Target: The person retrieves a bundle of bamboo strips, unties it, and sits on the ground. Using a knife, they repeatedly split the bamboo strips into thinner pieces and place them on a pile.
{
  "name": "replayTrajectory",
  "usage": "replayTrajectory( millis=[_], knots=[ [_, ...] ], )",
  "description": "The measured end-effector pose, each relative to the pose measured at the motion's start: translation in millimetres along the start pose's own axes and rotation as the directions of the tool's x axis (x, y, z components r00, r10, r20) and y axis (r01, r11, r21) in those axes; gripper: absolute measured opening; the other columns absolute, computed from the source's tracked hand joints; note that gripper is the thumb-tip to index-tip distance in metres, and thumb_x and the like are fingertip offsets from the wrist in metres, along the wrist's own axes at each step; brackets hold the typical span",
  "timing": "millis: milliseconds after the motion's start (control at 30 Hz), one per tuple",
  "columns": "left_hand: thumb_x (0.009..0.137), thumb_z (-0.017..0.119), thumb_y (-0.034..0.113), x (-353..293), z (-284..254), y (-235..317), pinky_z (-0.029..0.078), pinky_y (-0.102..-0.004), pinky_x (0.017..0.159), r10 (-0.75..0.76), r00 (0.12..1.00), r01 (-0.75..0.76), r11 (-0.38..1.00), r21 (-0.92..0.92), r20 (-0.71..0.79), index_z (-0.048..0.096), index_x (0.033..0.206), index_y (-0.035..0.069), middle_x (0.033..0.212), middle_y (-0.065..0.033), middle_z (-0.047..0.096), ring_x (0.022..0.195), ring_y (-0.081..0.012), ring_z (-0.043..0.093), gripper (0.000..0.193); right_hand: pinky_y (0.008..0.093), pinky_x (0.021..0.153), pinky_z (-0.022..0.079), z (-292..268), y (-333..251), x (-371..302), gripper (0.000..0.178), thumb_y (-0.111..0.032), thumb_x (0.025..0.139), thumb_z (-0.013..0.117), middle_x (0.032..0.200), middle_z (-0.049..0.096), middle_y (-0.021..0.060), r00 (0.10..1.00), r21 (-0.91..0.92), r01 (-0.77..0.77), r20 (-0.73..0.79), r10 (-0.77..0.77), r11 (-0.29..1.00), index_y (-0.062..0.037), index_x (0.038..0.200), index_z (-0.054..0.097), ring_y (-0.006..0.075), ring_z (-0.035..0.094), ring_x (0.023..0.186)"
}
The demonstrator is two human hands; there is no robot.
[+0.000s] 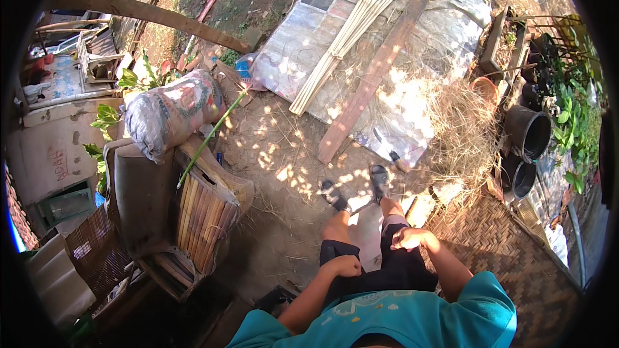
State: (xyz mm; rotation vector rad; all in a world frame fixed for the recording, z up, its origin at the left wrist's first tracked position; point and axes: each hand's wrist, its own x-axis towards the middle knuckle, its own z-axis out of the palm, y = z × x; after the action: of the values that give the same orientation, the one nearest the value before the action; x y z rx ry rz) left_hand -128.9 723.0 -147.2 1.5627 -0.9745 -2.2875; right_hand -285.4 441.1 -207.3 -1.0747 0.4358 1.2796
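I am seated, with both forearms over my dark shorts (371, 278). My left hand (348, 265) rests on my left thigh, its fingers curled into a loose fist with nothing showing in it. Over my right knee lies my right hand (407, 238), fingers folded in and no object visible. Beyond my sandals (379, 181), a long wooden plank (380, 71) lies across a grey printed tarp (445, 42). Beside the plank is a bundle of thin pale sticks (351, 37), tied partway along. Neither hand touches these.
Dry straw (461, 135) is heaped at the tarp's right corner. At left, a stuffed sack (174, 106) sits on a worn chair (145, 193) with bamboo slats; a green stick (211, 136) leans there. Woven matting (509, 264) and black buckets (527, 132) are at right.
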Motion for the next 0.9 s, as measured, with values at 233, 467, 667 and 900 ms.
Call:
replayTrajectory(
  millis=[233, 467, 667, 900],
  knots=[
    [0.089, 0.070, 0.043, 26, -158, -93, 0.054, -0.0435, 0.083, -0.108, 0.803, -0.008, 0.981, -0.192, -0.587, 0.065, 0.110, 0.006, 0.104, -0.0156, 0.073, 0.095, -0.0314, 0.071, 0.043, 0.0304, 0.049, 0.049, -74, 29, 99, 0.020, -0.019, 0.095, 0.067, 0.068, 0.065, 0.0062, 0.692, 0.119, 0.108, -0.722, 0.011, 0.987, -0.0005, 0.102, 0.063, 0.0140, 0.061, 0.054],
    [0.086, 0.074, 0.043, 95, -404, -241, 0.049, -0.0452, 0.100, -0.204, 0.443, 0.123, 0.978, -0.166, -0.873, 0.051, 0.136, 0.000, 0.127, -0.0279, 0.063, 0.121, -0.0392, 0.062, 0.070, 0.0455, 0.091, 0.053, -235, 87, 261, 0.047, -0.035, 0.082, 0.075, 0.105, 0.070, 0.0310, 0.479, 0.004, -0.244, -0.869, 0.124, 0.970, -0.0050, 0.117, 0.067, 0.0378, 0.068, 0.105],
    [0.084, 0.075, 0.039, 207, -543, -336, 0.047, -0.0476, 0.104, 0.073, 0.166, 0.149, 0.984, 0.098, -0.983, 0.045, 0.141, -0.001, 0.132, -0.0274, 0.060, 0.123, -0.0440, 0.058, 0.077, 0.0497, 0.097, 0.049, -301, 141, 358, 0.063, -0.036, 0.081, 0.080, 0.128, 0.053, 0.0302, 0.355, -0.106, -0.390, -0.934, 0.043, 0.915, -0.0041, 0.129, 0.054, 0.0464, 0.056, 0.117],
    [0.073, 0.083, 0.047, 305, -619, -379, 0.032, -0.0486, 0.119, -0.127, 0.118, 0.434, 0.898, -0.064, -0.985, 0.028, 0.157, 0.009, 0.158, -0.0248, 0.035, 0.146, -0.0376, 0.035, 0.107, 0.0494, 0.084, 0.044, -315, 201, 425, 0.061, -0.050, 0.078, 0.079, 0.101, 0.053, 0.0185, 0.054, -0.516, -0.409, -0.837, -0.545, 0.753, -0.0052, 0.113, 0.056, 0.0372, 0.053, 0.096]
  ],
)
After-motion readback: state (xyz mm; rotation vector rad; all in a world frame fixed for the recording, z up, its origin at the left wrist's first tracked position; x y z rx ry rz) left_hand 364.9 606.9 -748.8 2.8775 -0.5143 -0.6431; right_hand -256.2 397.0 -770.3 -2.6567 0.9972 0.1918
